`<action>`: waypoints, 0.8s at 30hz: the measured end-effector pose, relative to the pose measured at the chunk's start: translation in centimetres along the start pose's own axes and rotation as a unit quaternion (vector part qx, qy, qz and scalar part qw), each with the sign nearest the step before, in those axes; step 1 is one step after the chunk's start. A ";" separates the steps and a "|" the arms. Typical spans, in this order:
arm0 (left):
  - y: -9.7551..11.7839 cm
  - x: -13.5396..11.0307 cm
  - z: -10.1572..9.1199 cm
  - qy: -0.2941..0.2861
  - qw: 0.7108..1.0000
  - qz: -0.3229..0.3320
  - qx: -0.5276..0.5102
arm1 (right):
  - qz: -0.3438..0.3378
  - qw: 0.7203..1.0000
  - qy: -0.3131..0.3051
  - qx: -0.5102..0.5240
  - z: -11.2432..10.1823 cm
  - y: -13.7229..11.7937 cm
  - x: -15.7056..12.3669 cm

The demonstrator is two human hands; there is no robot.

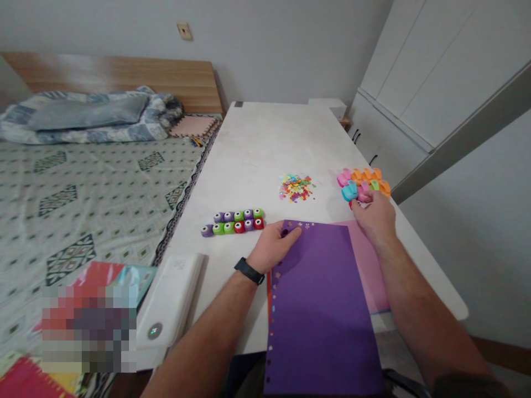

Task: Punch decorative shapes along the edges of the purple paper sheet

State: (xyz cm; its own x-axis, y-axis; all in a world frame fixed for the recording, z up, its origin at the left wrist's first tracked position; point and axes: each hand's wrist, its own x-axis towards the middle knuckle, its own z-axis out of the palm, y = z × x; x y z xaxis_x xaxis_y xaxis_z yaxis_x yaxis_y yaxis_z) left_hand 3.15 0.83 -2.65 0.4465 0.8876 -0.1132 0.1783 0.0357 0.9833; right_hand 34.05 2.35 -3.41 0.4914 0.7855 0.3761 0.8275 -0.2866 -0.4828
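Observation:
A purple paper sheet (321, 309) with small punched holes along its left and top edges lies on the white table (265, 143), over pink and red sheets. My left hand (274, 246) pinches the sheet's top left corner, with a black band on the wrist. My right hand (373, 215) reaches into a cluster of pink, orange and blue paper punches (363, 182) at the table's right edge, its fingers closed on something red that I cannot make out. Two rows of purple, green and red punches (236, 221) sit just left of my left hand.
A small heap of colourful paper cut-outs (296, 188) lies mid-table. A white box-shaped device (168, 301) sits at the table's near left corner. A bed with a patterned cover (83, 188) runs along the left. White cabinets (415, 83) stand at right.

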 end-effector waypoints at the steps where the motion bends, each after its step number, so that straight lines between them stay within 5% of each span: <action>1: 0.0 0.0 0.0 -0.001 1.000 0.000 -0.006 | -0.015 1.000 0.023 0.009 -0.1 -0.4 -0.3; 7: 0.3 -0.1 0.1 0.001 1.000 0.021 0.010 | -0.134 0.985 0.053 0.096 -0.4 -4.9 -1.7; 15: -0.1 0.1 0.0 0.037 0.994 0.070 0.075 | -0.367 0.899 -0.174 0.162 -1.4 -18.7 -3.2; 24: -1.2 0.9 -0.1 0.057 0.982 0.167 0.071 | -0.456 0.812 -0.363 0.017 6.9 -30.3 -4.7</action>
State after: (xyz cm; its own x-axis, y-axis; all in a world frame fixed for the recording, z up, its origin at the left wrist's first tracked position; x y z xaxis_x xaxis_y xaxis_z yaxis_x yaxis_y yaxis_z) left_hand 3.24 1.59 -3.94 0.4003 0.8855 0.2360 0.1624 -0.3220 0.9327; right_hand 4.77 11.12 4.01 -0.6219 0.7826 0.0292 0.7437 0.6019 -0.2909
